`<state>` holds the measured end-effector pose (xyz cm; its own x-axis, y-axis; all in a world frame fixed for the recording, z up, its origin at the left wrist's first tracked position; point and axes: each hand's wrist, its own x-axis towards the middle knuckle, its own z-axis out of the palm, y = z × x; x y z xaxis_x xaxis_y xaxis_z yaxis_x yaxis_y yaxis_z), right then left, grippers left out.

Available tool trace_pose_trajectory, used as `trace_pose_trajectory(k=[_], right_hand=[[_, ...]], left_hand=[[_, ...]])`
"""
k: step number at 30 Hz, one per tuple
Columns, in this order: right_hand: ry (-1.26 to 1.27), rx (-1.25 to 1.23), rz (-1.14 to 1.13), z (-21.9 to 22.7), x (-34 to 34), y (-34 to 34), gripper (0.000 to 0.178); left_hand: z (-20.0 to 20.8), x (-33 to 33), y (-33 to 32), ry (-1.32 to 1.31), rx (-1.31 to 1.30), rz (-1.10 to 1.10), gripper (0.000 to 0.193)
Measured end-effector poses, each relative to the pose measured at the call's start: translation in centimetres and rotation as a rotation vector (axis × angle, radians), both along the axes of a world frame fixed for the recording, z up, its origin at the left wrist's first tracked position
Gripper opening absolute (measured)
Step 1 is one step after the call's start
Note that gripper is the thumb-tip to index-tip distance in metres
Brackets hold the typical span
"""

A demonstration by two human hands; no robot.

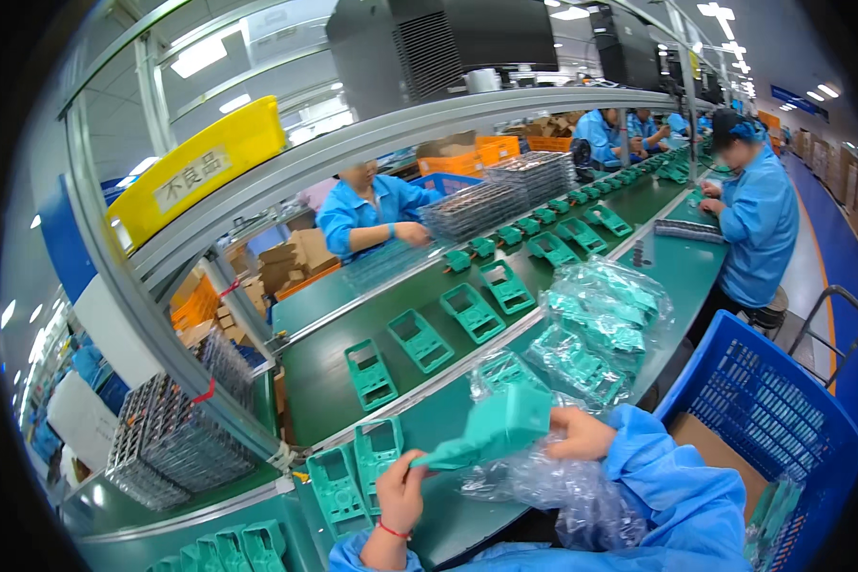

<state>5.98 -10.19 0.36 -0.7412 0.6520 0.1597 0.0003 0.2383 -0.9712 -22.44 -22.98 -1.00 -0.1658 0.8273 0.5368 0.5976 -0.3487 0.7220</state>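
A teal plastic housing [500, 424], slightly blurred, is held up in front of me over the near edge of the bench. Its narrow end is pinched by my left hand [398, 494], which has a red band at the wrist. My right hand [583, 434] has its fingers curled at the wide end; the fingertips are partly hidden. Crumpled clear plastic bags [582, 491] hang below that hand. Beside my left hand two housings with rectangular openings, an outer one [336, 486] and an inner one [379, 453], lie on the bench.
Beyond the bench runs a green conveyor belt [329, 419] carrying several housings. Bagged housings [601, 329] are piled ahead right. A blue crate [772, 400] stands at my right. A metal frame [200, 334] rises at left. Co-workers in blue sit across [377, 210] and at right [763, 210].
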Motion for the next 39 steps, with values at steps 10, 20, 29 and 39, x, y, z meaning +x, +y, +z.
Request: trace_pose_trajectory(k=[10,20,29,39], right_hand=[[-0.233,0.122,0.250,-1.6,-0.5,1.5,0.039],[-0.509,0.306,-0.058,-4.0,-0.9,2.3,0.042],[-0.670,0.245,-0.076,-3.1,-0.2,2.3,0.055],[-0.780,0.302,-0.373,-3.7,-0.9,2.0,0.064]], left_hand=[[0.1,-20.0,8.7,-0.905,-0.025,0.352,0.022],[-6.9,-28.6,11.4,-0.169,-0.697,0.823,0.030],[1.7,-11.8,15.6,0.540,-0.339,0.277,0.038],[-2.0,6.2,17.1,0.453,-0.473,-0.394,0.044]])
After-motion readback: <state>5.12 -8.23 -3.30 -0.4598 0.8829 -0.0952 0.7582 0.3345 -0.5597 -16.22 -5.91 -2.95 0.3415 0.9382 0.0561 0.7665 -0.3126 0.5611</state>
